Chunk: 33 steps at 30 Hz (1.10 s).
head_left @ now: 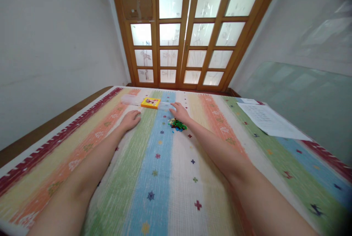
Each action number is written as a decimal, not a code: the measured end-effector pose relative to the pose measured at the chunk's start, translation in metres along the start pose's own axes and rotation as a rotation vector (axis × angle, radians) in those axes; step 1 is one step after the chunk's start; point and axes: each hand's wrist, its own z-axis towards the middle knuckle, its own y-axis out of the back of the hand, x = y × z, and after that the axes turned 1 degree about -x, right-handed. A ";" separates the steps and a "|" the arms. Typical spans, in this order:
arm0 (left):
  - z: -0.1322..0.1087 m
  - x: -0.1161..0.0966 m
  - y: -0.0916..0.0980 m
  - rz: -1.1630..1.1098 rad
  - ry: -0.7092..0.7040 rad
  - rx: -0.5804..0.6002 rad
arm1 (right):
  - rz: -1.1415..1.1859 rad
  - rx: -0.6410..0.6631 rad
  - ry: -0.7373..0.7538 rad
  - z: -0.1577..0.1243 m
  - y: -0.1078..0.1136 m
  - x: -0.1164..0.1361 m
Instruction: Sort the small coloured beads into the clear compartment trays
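Reaching across a desk (275, 162) covered in a striped, multicoloured cloth, a person stretches both bare arms toward the far edge, at 12 o'clock from the camera. The right hand (180, 112) lies palm down with its fingers loosely spread, the fingertips touching the near end of a clear plastic case (165, 106) that lies flat on the cloth; it grips nothing. Resting on that case is a small yellow box (150, 102) with a printed picture on its lid; what either holds cannot be made out from here. The left hand (131, 119) rests at 9 o'clock from the right one, loosely curled against the cloth, empty, lying just short of the case and at 7 o'clock from the yellow box. Just beside the right wrist, at 6 o'clock from the hand, sits a small heap of tiny pieces (177, 124), mostly green with some blue and dark ones, loose on the cloth and in no container. Well apart at 3 o'clock lies 1 printed sheet of paper (268, 118), flat near the desk's right edge. Behind the desk stands a wooden door (187, 30) with frosted glass panes.
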 end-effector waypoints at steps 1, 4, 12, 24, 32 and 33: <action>0.000 -0.010 -0.004 -0.025 -0.019 0.024 | 0.030 -0.017 0.030 -0.007 0.009 -0.011; 0.000 -0.048 -0.018 -0.096 -0.120 0.088 | 0.112 -0.052 0.041 -0.033 0.035 -0.044; 0.001 -0.154 -0.066 -0.150 -0.382 0.188 | 0.256 0.072 -0.069 -0.088 0.056 -0.080; 0.019 -0.247 -0.102 0.060 -0.268 0.073 | 0.727 -0.226 -0.154 -0.077 0.023 -0.112; 0.027 -0.293 -0.105 0.204 -0.268 0.040 | 0.692 -0.305 -0.173 -0.077 0.022 -0.114; 0.028 -0.295 -0.106 0.208 -0.258 0.028 | 0.685 -0.307 -0.175 -0.077 0.023 -0.113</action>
